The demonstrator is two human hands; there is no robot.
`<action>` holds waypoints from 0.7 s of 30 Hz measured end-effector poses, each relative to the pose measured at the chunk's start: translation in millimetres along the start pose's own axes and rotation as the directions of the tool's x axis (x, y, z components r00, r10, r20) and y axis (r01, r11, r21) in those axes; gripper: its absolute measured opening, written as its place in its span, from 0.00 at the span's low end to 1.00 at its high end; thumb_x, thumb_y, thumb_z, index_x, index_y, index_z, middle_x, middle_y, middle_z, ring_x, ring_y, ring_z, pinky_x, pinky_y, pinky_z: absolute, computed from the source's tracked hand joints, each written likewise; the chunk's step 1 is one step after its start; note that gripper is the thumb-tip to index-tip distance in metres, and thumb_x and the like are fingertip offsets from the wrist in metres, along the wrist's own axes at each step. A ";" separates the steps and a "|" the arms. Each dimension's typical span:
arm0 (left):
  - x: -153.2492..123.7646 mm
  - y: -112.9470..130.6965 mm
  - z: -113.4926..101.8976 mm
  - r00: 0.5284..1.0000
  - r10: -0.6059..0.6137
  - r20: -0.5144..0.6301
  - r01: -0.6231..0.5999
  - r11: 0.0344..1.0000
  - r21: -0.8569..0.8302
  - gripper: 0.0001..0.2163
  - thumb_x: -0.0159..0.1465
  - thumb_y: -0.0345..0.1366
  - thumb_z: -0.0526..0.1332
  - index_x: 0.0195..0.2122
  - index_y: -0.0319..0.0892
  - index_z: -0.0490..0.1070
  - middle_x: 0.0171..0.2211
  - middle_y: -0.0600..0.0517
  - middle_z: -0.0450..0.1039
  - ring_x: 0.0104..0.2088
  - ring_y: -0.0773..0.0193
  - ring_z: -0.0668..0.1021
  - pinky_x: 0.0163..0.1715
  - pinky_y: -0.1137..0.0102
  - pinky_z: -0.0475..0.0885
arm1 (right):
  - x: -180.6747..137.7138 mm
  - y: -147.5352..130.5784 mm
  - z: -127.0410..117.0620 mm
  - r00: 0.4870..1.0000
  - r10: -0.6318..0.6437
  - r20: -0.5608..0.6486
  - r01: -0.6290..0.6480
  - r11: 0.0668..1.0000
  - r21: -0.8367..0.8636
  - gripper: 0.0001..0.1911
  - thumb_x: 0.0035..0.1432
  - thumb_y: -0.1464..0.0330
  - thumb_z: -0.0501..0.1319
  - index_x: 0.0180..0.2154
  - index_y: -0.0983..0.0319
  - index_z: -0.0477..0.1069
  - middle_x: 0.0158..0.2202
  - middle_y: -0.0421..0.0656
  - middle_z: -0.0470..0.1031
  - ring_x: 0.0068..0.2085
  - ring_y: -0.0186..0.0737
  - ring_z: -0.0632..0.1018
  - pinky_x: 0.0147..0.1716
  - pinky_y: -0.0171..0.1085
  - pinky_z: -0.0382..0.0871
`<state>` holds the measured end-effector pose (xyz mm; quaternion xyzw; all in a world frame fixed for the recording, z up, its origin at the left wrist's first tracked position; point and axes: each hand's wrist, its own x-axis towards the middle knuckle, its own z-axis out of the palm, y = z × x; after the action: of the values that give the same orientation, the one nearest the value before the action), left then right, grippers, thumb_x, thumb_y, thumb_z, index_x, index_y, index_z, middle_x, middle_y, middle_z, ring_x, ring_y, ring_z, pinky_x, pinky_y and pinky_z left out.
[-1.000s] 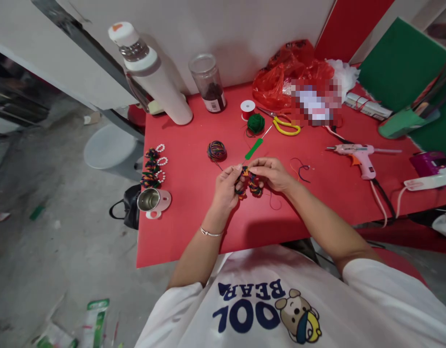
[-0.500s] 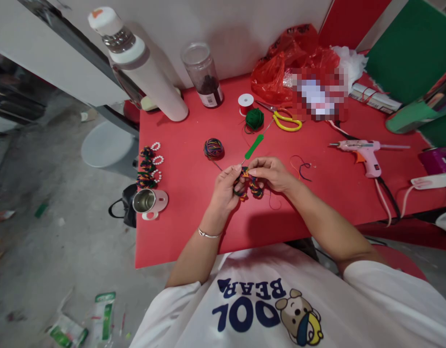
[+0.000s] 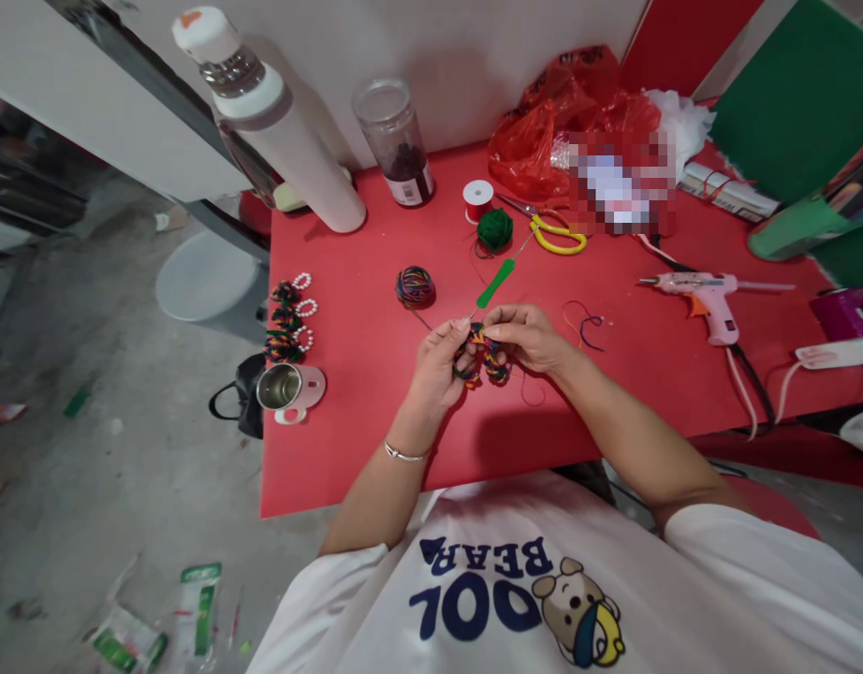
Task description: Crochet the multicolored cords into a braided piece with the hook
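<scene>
Over the red table point(image 3: 361, 412), my left hand point(image 3: 438, 360) and my right hand point(image 3: 533, 335) meet, both pinched on a small multicoloured crocheted piece point(image 3: 484, 360). My right hand also grips a green-handled crochet hook point(image 3: 496, 281) that points away up the table. A strand runs from the piece toward a multicoloured yarn ball point(image 3: 416, 285) just beyond my left hand. A bracelet sits on my left wrist.
Finished yarn-and-pearl pieces point(image 3: 289, 318) and a metal cup point(image 3: 281, 387) lie at the left edge. Behind are a white flask point(image 3: 284, 140), a jar point(image 3: 398, 145), a red thread spool point(image 3: 477, 198), green yarn point(image 3: 494, 229), yellow scissors point(image 3: 558, 234), a red bag point(image 3: 558, 122) and a pink glue gun point(image 3: 705, 295).
The view tilted down and drifted slightly left a second ago. Both hands hold nearly the same pose on the crocheted piece, with only small finger movement.
</scene>
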<state>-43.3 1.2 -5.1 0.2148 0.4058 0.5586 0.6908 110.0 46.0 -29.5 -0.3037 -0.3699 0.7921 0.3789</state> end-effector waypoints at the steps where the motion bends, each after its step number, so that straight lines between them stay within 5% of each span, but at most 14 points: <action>1: -0.2 0.3 0.5 1.000 0.000 0.001 0.000 1.000 0.004 0.23 0.50 0.47 0.81 0.25 0.39 0.70 0.17 0.58 0.66 0.13 0.79 0.59 0.15 0.79 0.53 | -0.1 -0.1 0.2 1.000 -0.001 -0.001 0.001 1.000 0.001 0.17 0.45 0.61 0.78 0.31 0.63 0.77 0.24 0.36 0.80 0.18 0.27 0.74 0.16 0.26 0.72; 21: -1.2 -1.2 0.2 0.994 0.103 -0.044 -0.097 0.987 0.127 0.22 0.49 0.51 0.81 0.26 0.39 0.76 0.18 0.56 0.70 0.14 0.78 0.61 0.15 0.79 0.52 | 0.0 -1.5 1.3 0.997 0.014 -0.082 -0.017 0.999 -0.034 0.22 0.42 0.58 0.79 0.31 0.62 0.74 0.23 0.35 0.77 0.19 0.30 0.76 0.15 0.29 0.74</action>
<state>-42.4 -0.3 -5.5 0.2634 0.4456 0.5713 0.6369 109.6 46.2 -27.6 -0.3451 -0.3653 0.7756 0.3821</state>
